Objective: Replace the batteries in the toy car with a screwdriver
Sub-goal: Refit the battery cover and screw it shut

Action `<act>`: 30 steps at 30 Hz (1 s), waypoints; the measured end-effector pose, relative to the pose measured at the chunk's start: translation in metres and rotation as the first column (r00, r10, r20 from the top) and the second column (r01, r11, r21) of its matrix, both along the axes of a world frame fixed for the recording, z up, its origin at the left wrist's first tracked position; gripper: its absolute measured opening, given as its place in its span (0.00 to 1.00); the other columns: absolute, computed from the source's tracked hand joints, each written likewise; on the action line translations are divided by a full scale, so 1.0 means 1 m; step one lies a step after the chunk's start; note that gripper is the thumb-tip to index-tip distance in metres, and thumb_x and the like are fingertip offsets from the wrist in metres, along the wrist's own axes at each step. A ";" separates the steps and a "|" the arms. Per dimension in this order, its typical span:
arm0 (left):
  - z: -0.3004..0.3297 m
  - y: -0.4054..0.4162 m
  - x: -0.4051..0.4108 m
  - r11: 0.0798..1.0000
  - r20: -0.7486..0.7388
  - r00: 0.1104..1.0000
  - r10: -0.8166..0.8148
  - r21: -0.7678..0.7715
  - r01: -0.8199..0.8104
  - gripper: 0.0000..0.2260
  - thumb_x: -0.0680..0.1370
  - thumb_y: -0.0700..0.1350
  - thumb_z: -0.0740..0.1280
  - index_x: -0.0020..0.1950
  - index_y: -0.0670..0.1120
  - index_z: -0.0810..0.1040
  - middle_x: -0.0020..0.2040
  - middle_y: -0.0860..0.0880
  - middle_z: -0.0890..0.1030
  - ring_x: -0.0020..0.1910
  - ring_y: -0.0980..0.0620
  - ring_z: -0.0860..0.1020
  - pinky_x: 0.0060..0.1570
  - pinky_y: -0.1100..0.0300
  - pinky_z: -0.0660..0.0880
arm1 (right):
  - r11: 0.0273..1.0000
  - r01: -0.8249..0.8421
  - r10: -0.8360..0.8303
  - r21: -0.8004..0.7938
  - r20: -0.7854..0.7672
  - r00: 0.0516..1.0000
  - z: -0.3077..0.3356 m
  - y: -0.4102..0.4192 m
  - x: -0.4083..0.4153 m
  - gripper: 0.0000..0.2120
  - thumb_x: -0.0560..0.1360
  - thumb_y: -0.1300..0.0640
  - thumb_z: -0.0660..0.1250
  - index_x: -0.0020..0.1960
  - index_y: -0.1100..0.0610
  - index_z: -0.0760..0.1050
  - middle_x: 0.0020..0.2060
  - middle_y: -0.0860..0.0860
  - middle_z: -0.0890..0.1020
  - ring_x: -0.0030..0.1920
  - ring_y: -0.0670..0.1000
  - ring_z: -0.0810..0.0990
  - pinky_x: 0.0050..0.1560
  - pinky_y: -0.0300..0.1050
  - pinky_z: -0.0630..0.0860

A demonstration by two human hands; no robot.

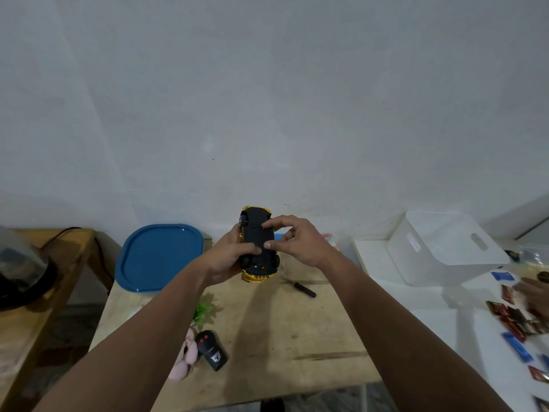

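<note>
While the toy car (258,243) is held belly-up above the table (267,337) | left hand (228,257) grasps it | right hand (297,243) fingertips pinch at battery cover | next: likely fetch screwdriver (303,289), lying near.

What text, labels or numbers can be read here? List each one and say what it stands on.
None can be read.
Remote control: a white emblem, no legible words.
White bin: a label on its side, too blurred to read.
Packets on the white table: their print is too blurred to read.
Toy car underside: no legible marking.
</note>
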State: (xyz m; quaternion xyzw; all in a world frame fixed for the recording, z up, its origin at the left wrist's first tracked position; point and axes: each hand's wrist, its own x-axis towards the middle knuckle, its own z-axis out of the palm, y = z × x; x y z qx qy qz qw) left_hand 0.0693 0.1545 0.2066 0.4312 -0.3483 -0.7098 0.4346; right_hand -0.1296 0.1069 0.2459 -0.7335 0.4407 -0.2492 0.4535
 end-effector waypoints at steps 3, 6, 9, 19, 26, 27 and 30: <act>0.000 -0.003 0.003 1.000 -0.047 0.999 -0.026 0.017 0.027 0.36 0.70 0.31 0.71 0.76 0.49 0.66 0.69 0.35 0.78 0.64 0.35 0.81 0.60 0.44 0.80 | 1.000 0.004 -0.004 0.014 0.018 1.000 -0.007 -0.002 0.002 0.18 0.72 0.57 0.79 0.60 0.47 0.82 0.60 0.50 0.81 0.36 0.49 0.80 0.51 0.51 0.84; 0.001 -0.004 0.003 0.999 -0.087 0.996 -0.023 0.026 0.026 0.35 0.70 0.31 0.68 0.75 0.50 0.67 0.68 0.36 0.78 0.62 0.36 0.82 0.56 0.46 0.82 | 1.000 0.013 -0.013 0.021 0.033 0.999 -0.010 -0.003 0.003 0.18 0.72 0.57 0.78 0.60 0.47 0.82 0.60 0.52 0.81 0.38 0.58 0.82 0.53 0.53 0.83; 0.005 -0.004 0.001 0.999 -0.066 0.998 0.021 0.025 -0.020 0.29 0.74 0.35 0.68 0.74 0.49 0.69 0.65 0.38 0.80 0.57 0.40 0.83 0.50 0.50 0.82 | 1.000 0.011 -0.012 0.026 0.039 0.999 -0.012 -0.005 0.003 0.18 0.72 0.57 0.78 0.60 0.46 0.82 0.58 0.54 0.81 0.37 0.53 0.81 0.53 0.54 0.83; -0.002 -0.019 -0.019 0.954 0.158 0.944 0.290 0.035 -0.298 0.13 0.86 0.52 0.63 0.68 0.51 0.76 0.56 0.42 0.86 0.50 0.42 0.86 0.46 0.49 0.83 | 0.985 0.058 -0.063 -0.160 -0.023 0.998 -0.025 -0.007 0.004 0.16 0.74 0.51 0.76 0.62 0.43 0.82 0.51 0.47 0.78 0.44 0.50 0.81 0.51 0.45 0.80; -0.031 -0.035 -0.042 0.940 0.137 0.944 0.301 0.124 -0.318 0.12 0.86 0.49 0.62 0.69 0.49 0.75 0.58 0.41 0.84 0.51 0.43 0.86 0.42 0.52 0.82 | 0.986 0.123 -0.124 -0.111 -0.002 0.992 -0.062 -0.023 -0.013 0.17 0.73 0.50 0.76 0.61 0.43 0.82 0.51 0.45 0.79 0.40 0.48 0.80 0.47 0.43 0.80; -0.038 -0.037 -0.046 0.938 0.150 0.943 0.298 0.137 -0.318 0.12 0.86 0.48 0.62 0.69 0.48 0.74 0.58 0.41 0.84 0.51 0.43 0.85 0.42 0.53 0.82 | 0.987 0.126 -0.127 -0.103 -0.008 0.992 -0.069 -0.026 -0.017 0.17 0.73 0.51 0.77 0.61 0.44 0.82 0.50 0.46 0.79 0.40 0.48 0.80 0.46 0.41 0.79; -0.065 -0.043 -0.058 0.928 0.206 0.932 0.297 0.169 -0.333 0.11 0.87 0.48 0.61 0.68 0.47 0.74 0.58 0.41 0.84 0.52 0.44 0.85 0.43 0.53 0.82 | 0.991 0.118 -0.121 -0.067 -0.035 0.992 -0.094 -0.031 -0.028 0.17 0.73 0.52 0.77 0.61 0.46 0.82 0.49 0.48 0.80 0.38 0.46 0.78 0.44 0.34 0.76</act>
